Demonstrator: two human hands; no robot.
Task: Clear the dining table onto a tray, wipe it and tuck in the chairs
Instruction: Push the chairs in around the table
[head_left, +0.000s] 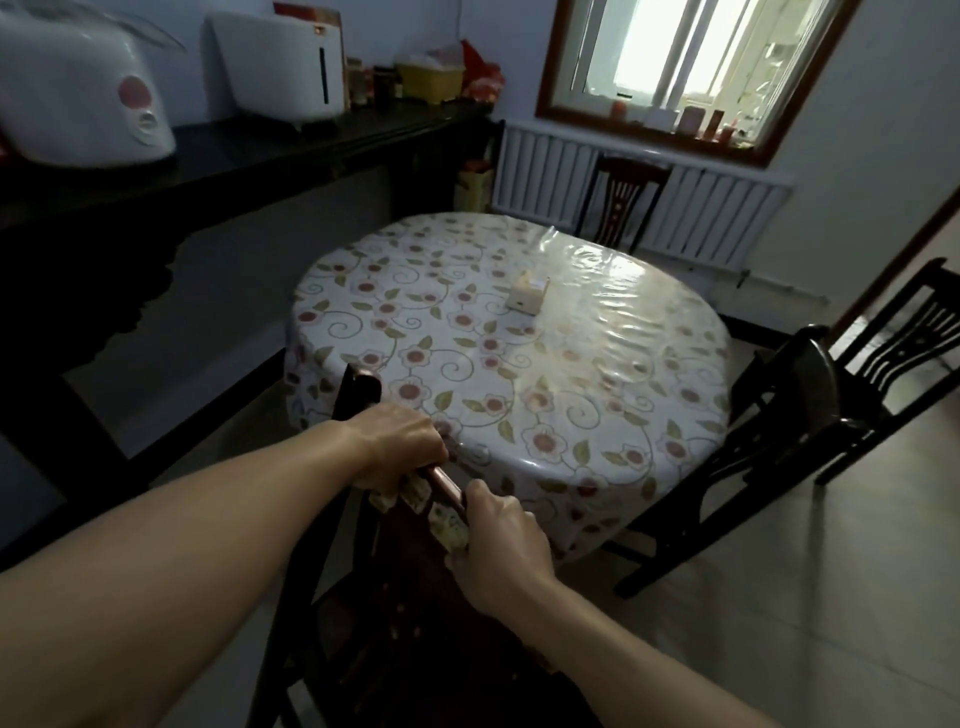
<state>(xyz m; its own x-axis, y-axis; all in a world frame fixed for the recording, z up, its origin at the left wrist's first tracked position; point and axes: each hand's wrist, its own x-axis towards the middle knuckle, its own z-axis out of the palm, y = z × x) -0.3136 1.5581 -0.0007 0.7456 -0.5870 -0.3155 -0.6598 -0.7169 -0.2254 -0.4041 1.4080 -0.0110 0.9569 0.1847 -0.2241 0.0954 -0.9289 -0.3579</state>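
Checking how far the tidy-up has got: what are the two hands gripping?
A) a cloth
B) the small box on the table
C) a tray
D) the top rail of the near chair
D: the left hand and right hand both curl round the near chair's top rail at the table edge.

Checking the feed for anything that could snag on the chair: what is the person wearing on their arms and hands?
Nothing shows. The left hand and right hand are bare, with no gloves, rings, watch or bracelet visible. Both forearms are uncovered up to the frame edge, so no sleeve comes into view.
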